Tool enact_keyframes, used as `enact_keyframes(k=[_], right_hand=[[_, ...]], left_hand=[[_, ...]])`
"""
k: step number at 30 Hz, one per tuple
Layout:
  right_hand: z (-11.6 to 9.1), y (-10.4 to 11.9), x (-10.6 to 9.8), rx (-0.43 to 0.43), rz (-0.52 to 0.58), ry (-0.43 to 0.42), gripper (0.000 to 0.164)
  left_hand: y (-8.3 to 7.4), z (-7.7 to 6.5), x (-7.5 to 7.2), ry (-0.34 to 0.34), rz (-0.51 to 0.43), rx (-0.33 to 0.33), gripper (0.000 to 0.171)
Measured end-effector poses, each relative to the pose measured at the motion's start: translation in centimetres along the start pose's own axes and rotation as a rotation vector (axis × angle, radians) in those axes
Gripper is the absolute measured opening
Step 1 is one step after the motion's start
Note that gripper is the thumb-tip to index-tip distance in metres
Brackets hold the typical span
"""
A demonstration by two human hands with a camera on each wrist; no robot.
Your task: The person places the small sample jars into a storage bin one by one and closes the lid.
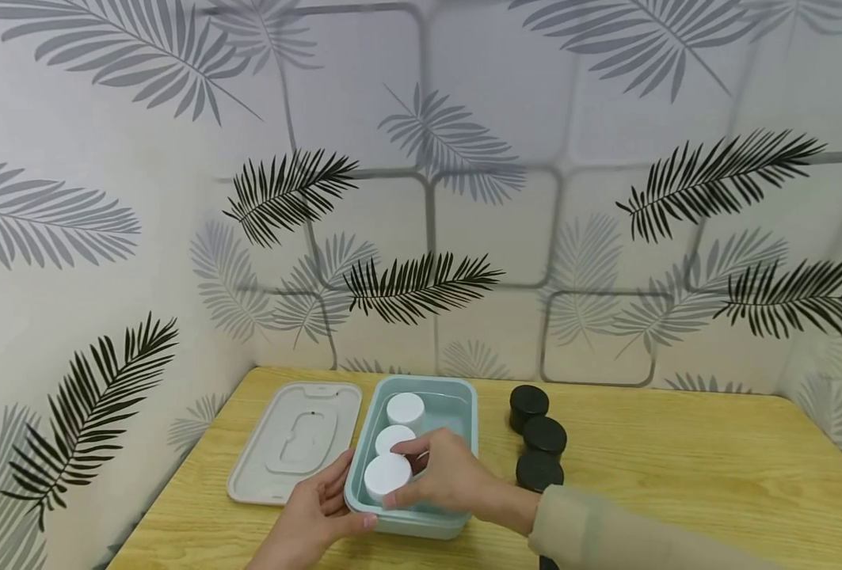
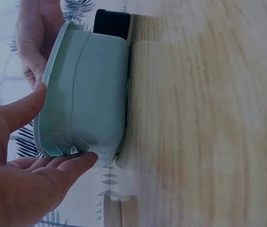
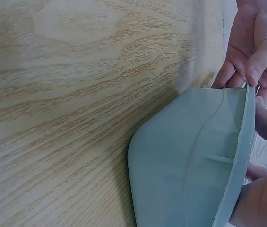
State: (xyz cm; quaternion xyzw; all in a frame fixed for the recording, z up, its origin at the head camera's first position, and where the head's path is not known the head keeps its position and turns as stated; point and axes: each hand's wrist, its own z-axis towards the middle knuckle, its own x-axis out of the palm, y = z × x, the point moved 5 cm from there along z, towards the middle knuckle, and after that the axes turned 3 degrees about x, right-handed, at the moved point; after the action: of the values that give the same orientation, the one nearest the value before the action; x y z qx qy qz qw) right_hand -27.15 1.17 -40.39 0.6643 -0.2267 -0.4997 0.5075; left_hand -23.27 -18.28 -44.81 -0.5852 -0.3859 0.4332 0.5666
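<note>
A light blue-green plastic tub [image 1: 440,529] stands on the wooden table, with three white round jars [image 1: 405,408] in a row along its left side. My right hand [image 1: 452,475] reaches over the tub's right wall and pinches the nearest white jar [image 1: 388,473] between thumb and fingers. At the tub's front left corner my left hand [image 1: 314,507] grips the rim, thumb at the front and fingers along the left side. In the left wrist view, the left thumb [image 2: 27,109] presses the tub's rim. The right fingertips are hidden behind the tub wall in the right wrist view.
A pale grey lid [image 1: 249,475] lies flat to the left of the tub. Several black round jars [image 1: 529,402] stand in a line to its right, the nearest partly covered by the right sleeve [image 1: 592,522]. A leaf-patterned wall [image 1: 492,332] rises behind the table [image 1: 677,451].
</note>
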Motion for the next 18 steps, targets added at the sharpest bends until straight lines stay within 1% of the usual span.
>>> enact_keyframes(k=[7,13,18], right_hand=[[0.23,-0.05,0.07,0.051,-0.016,-0.02,0.056],[0.31,0.08,0.16,0.05,-0.026,-0.031,0.052],[0.37,0.14,0.09,0.036,-0.046,-0.021,0.052]], left_hand=[[0.07,0.04,-0.04,-0.006,0.003,-0.009,0.101],[0.05,0.04,0.0,-0.005,0.004,-0.015,0.101],[0.06,0.05,-0.01,0.002,-0.002,-0.011,0.102]])
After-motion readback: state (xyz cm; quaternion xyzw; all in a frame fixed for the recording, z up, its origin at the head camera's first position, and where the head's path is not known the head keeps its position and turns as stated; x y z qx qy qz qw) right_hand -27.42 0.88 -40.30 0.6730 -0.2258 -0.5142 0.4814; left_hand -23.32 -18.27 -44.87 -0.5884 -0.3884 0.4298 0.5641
